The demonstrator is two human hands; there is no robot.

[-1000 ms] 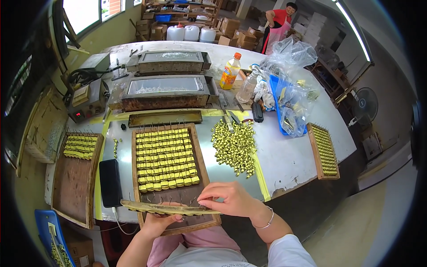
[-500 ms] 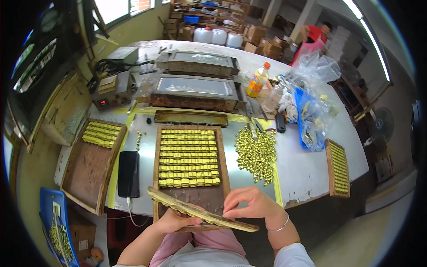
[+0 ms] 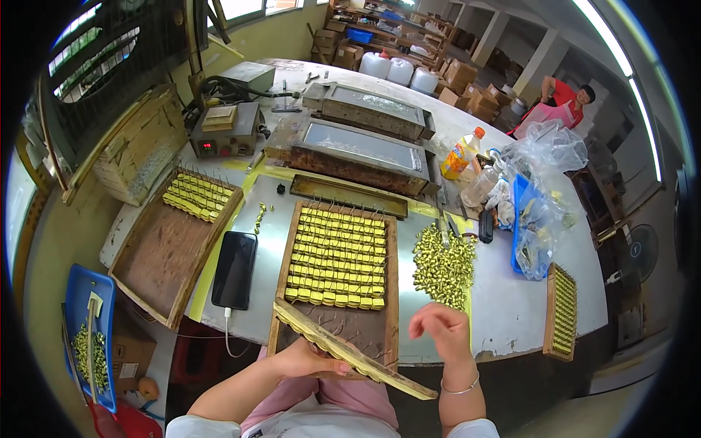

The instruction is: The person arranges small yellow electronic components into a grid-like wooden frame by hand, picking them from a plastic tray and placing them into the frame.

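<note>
My left hand [image 3: 310, 358] is closed around the lower side of a long wooden strip [image 3: 358, 352] with a yellow edge, held slanting above the near end of a wooden tray [image 3: 392, 292]. Rows of yellow-edged strips [image 3: 337, 255] with thin wires fill most of that tray. My right hand [image 3: 443, 330] hovers apart from the strip, just below a pile of small brass-coloured pieces [image 3: 443, 263]. Its fingers are curled in; whether anything small lies between them is hidden.
A second tray [image 3: 153, 263], partly filled, and a black phone [image 3: 234, 270] on a cable lie to the left. Two metal heating units [image 3: 358, 150] stand behind. A drink bottle [image 3: 462, 155], a blue tray [image 3: 520, 219] and a filled tray [image 3: 561, 314] are on the right.
My right hand has left the strip and moved right, toward the brass pieces. The left hand keeps hold of the strip. The whole view has turned, shifting the table rightward.
</note>
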